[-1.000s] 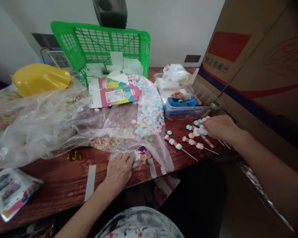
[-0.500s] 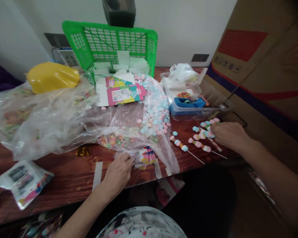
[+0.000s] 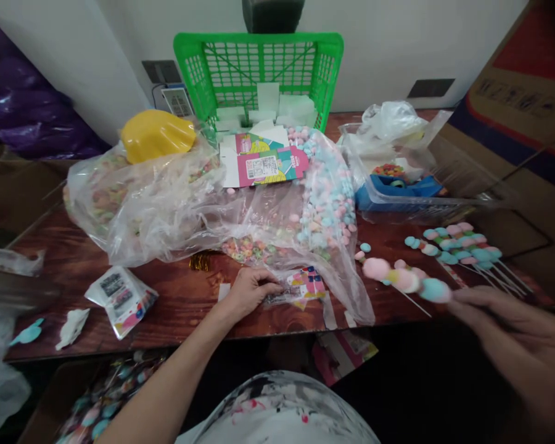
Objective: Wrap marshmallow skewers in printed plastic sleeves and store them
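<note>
My right hand (image 3: 494, 327), blurred, pinches one end of a candy skewer (image 3: 404, 279) of pink, yellowish and blue puffs, raised above the table's right side. My left hand (image 3: 252, 290) has its thumb and fingers closed on the left edge of a printed clear packet (image 3: 305, 285) near the front edge. Several candy skewers (image 3: 465, 243) lie grouped at the right, their sticks pointing toward me. A clear bag of pink and blue puffs (image 3: 328, 197) lies open in the middle, with ring-shaped candies (image 3: 254, 250) along its near side.
Behind stands a green basket (image 3: 259, 40) with flattened boxes (image 3: 266, 168) before it. A clear tray (image 3: 388, 200) holds a blue tape dispenser. At the left are a yellow-topped bag (image 3: 157, 135) and a stack of packets (image 3: 123, 299). A skewer box (image 3: 102, 401) sits below the table edge.
My right hand has lifted a skewer from the group and brought it nearer to me. My left hand stays at the packet, its thumb now on the edge. The view has shifted left.
</note>
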Available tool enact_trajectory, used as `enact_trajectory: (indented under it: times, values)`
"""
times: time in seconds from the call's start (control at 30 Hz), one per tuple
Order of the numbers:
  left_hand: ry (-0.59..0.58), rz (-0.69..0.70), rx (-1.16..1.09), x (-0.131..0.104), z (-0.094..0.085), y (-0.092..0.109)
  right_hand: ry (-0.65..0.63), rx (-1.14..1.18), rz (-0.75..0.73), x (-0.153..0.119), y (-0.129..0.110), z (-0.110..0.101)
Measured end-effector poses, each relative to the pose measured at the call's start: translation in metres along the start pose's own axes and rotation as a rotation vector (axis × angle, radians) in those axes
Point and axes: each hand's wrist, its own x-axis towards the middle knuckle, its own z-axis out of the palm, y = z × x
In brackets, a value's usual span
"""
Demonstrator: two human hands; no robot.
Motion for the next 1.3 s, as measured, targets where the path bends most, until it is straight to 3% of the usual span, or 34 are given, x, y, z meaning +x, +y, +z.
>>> enact_trajectory:
  times: [0.13,0.27,0.53,0.67,0.8,1.0,1.1,1.3]
  values:
    - [0.023,-0.001,-0.016,0.000,0.000,-0.003,-0.198,0.104,-0.216,-0.006,-0.039,0.044]
    - [0.043,0.069,0.001,0.000,0.002,-0.011,-0.290,0.108,-0.269,-0.001,-0.040,0.066]
    - [0.030,0.212,0.160,-0.003,0.001,-0.008,-0.394,-0.004,-0.345,-0.002,-0.034,0.072]
    - [0.002,0.337,0.294,-0.006,0.000,-0.004,-0.470,-0.049,-0.388,0.006,-0.041,0.074]
    - [0.020,0.396,0.291,-0.011,0.003,-0.005,-0.566,0.012,-0.436,0.014,-0.052,0.076]
    - [0.092,0.523,0.384,-0.022,0.002,0.006,-0.386,-0.090,-0.647,0.012,-0.062,0.078]
    - [0.113,0.502,0.414,-0.024,-0.001,0.019,-0.294,-0.041,-0.708,0.012,-0.066,0.074]
    - [-0.182,0.350,0.313,-0.027,0.004,0.040,-0.216,-0.115,-0.767,0.015,-0.072,0.061]
